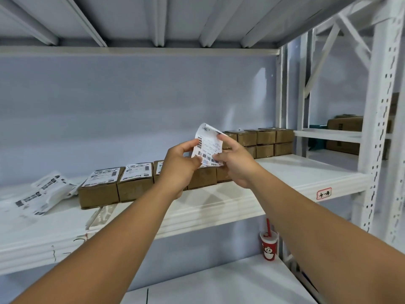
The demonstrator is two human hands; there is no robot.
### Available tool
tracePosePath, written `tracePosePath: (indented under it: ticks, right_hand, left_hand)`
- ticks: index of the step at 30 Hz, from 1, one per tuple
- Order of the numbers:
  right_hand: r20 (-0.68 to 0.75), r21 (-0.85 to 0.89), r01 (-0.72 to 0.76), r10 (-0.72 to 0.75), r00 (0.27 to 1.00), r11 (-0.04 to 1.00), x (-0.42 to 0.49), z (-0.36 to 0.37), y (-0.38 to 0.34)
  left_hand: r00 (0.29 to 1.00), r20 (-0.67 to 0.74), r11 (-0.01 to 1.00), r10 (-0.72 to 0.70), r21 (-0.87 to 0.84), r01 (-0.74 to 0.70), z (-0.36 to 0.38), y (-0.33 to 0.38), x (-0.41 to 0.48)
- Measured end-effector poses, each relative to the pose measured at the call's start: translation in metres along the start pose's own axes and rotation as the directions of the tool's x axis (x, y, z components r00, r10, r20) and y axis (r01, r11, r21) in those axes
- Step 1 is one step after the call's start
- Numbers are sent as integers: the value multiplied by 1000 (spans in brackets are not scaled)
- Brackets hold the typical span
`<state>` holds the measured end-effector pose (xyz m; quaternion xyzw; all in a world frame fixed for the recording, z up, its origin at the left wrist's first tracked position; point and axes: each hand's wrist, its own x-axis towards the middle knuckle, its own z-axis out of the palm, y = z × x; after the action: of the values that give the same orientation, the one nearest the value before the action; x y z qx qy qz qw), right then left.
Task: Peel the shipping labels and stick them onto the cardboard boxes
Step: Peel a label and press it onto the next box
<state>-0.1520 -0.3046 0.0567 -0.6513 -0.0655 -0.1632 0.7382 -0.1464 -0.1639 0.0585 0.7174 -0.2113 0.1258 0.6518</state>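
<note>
Grip detail: your left hand (178,170) and right hand (235,163) each pinch an edge of one shipping label (207,148), held above the shelf (285,172). Its barcodes show, but the print is too small to read. Two cardboard boxes (98,189) down to the left carry labels on top. Red-framed tag (324,193) on the shelf edge: handwriting, illegible.

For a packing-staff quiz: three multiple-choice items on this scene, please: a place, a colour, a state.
1. The red paper cup stands: A on the lower white shelf; B on a box; C in a hand.
2. The small cardboard boxes are: A white; B brown; C blue.
3. The white barcoded shipping label is: A stuck down; B lying flat; C held by both hands.
A, it sits below the box shelf; B, plain brown card; C, left hand and right hand pinch it aloft.
</note>
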Motion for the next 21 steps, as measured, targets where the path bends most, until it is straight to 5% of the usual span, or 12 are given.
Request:
tracePosePath:
  ticks: [7, 13, 15, 17, 21]
  right_hand:
    - [-105, -16, 63, -64, 992, 998, 23, -29, 6]
    - [-220, -84, 159, -174, 960, 984, 46, -42, 5]
    - [-234, -123, 165, -190, 954, 979, 53, -44, 5]
    - [-274, -107, 147, -171, 947, 983, 60, -47, 6]
    - [-367, -149, 79, -129, 921, 986, 81, -50, 20]
  left_hand:
    - [995, 36, 995, 97, 10, -97, 31, -9, 23]
    - [961, 117, 929, 250, 250, -272, 43, -23, 40]
    - [950, 87, 832, 300, 463, -305, 48, -32, 45]
    - [911, 51, 622, 408, 715, -319, 51, -45, 48]
    - [774, 204, 267, 600, 861, -433, 55, -77, 59]
